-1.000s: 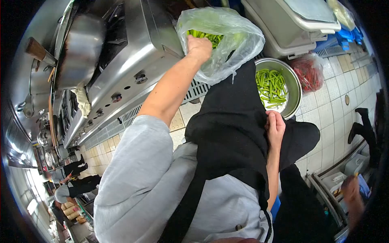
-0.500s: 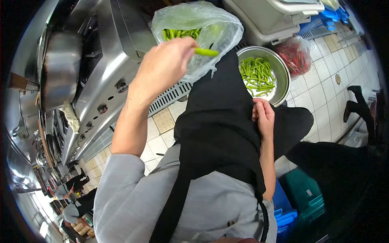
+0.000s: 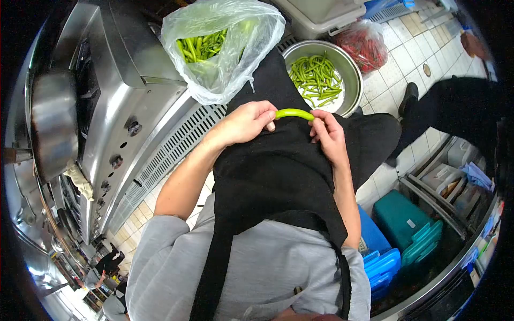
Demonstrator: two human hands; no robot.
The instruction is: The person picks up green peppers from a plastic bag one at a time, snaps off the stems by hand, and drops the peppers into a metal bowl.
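A curved green chili pepper (image 3: 294,113) is stretched level between my hands, above the lap of a black apron. My left hand (image 3: 250,122) pinches one end between thumb and fingers. The other end is pinched by my right hand (image 3: 327,134). Beyond my left hand, an open clear plastic bag (image 3: 250,45) holds many green chili peppers (image 3: 202,47). A round metal bowl (image 3: 352,75) stands on the floor beyond my right hand, with more green peppers (image 3: 317,76) lying inside it.
A stove (image 3: 115,88) with knobs runs along the left, a large pot (image 3: 53,125) on it. Past the bowl lie a bag of red peppers (image 3: 364,47) and a grey bin (image 3: 321,13). A person's dark-clothed leg (image 3: 439,117) is at right, near a teal bin (image 3: 401,216).
My left hand has brought the green pepper from over the bag down to my lap. My right hand has taken hold of its other end. At right, the other person's leg has come closer.
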